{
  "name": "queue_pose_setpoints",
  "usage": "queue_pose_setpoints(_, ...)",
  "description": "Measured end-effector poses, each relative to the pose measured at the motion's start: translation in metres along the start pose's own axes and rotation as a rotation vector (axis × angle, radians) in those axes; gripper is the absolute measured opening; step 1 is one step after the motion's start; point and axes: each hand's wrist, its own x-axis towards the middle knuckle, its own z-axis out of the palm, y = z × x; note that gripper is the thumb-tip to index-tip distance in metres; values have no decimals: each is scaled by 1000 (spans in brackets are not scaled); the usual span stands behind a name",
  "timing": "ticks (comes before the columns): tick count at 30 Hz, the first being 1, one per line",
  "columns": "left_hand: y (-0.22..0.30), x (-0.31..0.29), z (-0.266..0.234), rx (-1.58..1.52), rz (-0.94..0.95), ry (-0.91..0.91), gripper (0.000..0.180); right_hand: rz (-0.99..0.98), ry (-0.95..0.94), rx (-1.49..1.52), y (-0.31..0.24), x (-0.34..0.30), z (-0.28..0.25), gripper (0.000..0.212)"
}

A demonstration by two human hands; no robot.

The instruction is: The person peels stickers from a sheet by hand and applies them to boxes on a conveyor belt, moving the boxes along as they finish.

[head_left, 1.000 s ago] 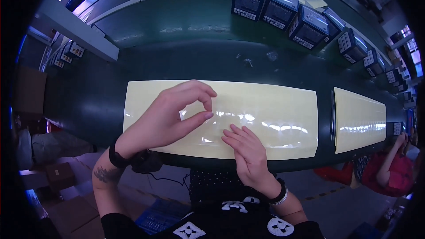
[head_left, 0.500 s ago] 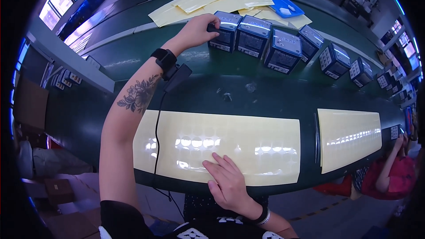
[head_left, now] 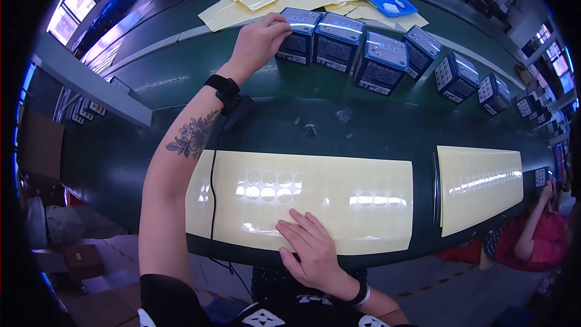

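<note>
On the counter (head_left: 375, 139), the yellow sheet (head_left: 339, 191) lies flat beneath the open right hand (head_left: 313, 255). The leftmost dark-blue box (head_left: 298, 45), beyond it, is where work now shifts: the left hand (head_left: 254, 43), above the sheet a second ago, has bent fingers at its edge, whether gripping I cannot tell.

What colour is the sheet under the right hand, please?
The sheet is pale yellow (head view).

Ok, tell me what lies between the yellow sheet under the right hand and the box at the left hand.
Between sheet and box, the head view shows dark green surface with small crumpled scraps, seemingly clear film.
</note>
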Motion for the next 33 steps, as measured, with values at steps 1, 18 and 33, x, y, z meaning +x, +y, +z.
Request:
queue_pose_setpoints(1, -2, -3, 2, 1, -2, 3, 26, -3, 4, -2, 0, -1, 1, 37)
queue_pose_setpoints(18, 198, -114, -173, -214, -67, -707, 46, -8, 6, -368, 0, 7, -6, 35)
queue_pose_setpoints(33, 239, -177, -142, -282, -32, -488, 24, -40, 50, -342, 14, -8, -10, 33)
